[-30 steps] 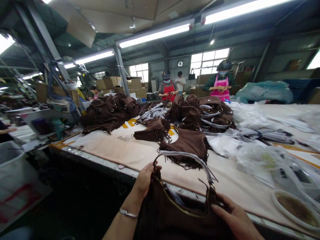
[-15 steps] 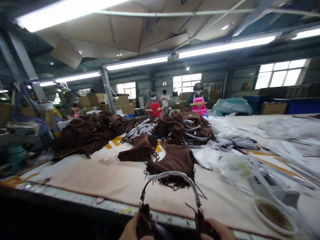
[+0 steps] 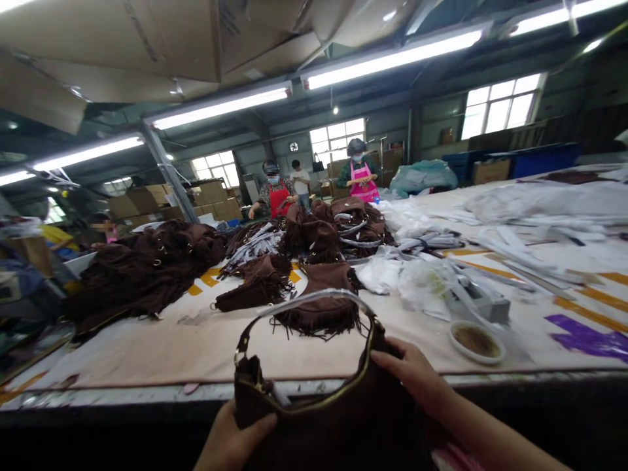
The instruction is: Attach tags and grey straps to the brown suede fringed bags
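Handbag (image 3: 338, 428) sits between left fingers (image 3: 259, 428) and right fingers (image 3: 395, 367).

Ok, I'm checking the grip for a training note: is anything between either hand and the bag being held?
Nothing visible: the left hand and right hand grip the dark brown bag directly, at opposite sides of its opening. Fingers behind it are partly hidden.
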`<state>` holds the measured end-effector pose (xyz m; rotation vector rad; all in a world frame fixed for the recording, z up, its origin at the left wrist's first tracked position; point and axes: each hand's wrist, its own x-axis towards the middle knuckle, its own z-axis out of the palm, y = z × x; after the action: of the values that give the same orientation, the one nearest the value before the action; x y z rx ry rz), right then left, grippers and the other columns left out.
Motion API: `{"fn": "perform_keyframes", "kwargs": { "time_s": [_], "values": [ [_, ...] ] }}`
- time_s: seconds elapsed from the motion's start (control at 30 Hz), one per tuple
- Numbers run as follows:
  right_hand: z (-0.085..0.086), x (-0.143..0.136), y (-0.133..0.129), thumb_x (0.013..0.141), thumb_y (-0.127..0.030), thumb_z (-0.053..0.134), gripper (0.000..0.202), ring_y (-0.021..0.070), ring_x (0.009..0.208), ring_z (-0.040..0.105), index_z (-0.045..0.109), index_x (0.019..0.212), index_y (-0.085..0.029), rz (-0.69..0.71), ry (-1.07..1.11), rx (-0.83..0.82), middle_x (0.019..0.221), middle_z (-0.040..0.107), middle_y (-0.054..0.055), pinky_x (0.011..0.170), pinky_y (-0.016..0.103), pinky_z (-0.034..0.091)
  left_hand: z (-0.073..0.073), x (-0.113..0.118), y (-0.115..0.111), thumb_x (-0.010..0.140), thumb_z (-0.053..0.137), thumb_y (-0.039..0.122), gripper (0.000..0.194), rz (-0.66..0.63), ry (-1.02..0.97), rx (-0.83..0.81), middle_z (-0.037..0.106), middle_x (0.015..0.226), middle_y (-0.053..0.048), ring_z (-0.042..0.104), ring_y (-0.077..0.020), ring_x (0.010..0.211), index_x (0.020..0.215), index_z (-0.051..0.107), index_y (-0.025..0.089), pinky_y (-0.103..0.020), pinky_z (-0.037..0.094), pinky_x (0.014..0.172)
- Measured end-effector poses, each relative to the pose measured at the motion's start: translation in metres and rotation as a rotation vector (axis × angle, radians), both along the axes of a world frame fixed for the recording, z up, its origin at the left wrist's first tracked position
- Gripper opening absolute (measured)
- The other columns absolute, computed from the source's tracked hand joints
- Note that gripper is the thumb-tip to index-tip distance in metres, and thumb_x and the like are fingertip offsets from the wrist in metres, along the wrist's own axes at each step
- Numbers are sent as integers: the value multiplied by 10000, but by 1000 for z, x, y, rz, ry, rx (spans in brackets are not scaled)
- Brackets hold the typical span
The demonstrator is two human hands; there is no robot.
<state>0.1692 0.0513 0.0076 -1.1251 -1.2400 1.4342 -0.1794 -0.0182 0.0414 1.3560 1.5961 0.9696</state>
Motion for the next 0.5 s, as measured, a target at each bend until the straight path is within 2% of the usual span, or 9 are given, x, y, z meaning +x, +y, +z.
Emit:
{"fn": "perform_keyframes", "kwargs": {
  "time_s": [0.13, 0.27, 0.37, 0.5],
  "values": [
    [23, 4, 13, 765, -535, 749, 501, 268, 861, 708, 686, 1077, -149, -64, 189, -30, 961, 766, 81, 784, 381, 565, 33, 21, 14, 566, 876, 534, 606, 183, -144, 91, 778, 959, -140, 706, -385, 974, 985, 757, 112, -489, 553, 912],
    [28, 16, 24, 838, -598, 645, 507, 264, 941, 696, 684, 1094, -163, -13, 266, 47, 1015, 761, 90, 847, 377, 554, 63, 41, 23, 550, 899, 500, 585, 168, -371, 65, 774, 848, -133, 731, -337, 836, 938, 754, 87, -441, 590, 823],
    [12, 32, 27, 858, -653, 559, 553, 279, 999, 675, 696, 1094, -172, -44, 127, 74, 1038, 761, 87, 855, 385, 540, 80, 50, 25, 560, 901, 481, 568, 117, -448, 42, 771, 806, -127, 736, -325, 791, 940, 757, 85, -452, 592, 825],
    [-24, 52, 29, 817, -683, 542, 544, 272, 836, 679, 733, 917, -184, -186, -160, 18, 855, 760, 68, 711, 366, 529, 95, 56, 26, 567, 897, 513, 593, 48, -446, 53, 772, 829, -141, 735, -328, 783, 958, 762, 88, -442, 601, 775]
  ]
}}
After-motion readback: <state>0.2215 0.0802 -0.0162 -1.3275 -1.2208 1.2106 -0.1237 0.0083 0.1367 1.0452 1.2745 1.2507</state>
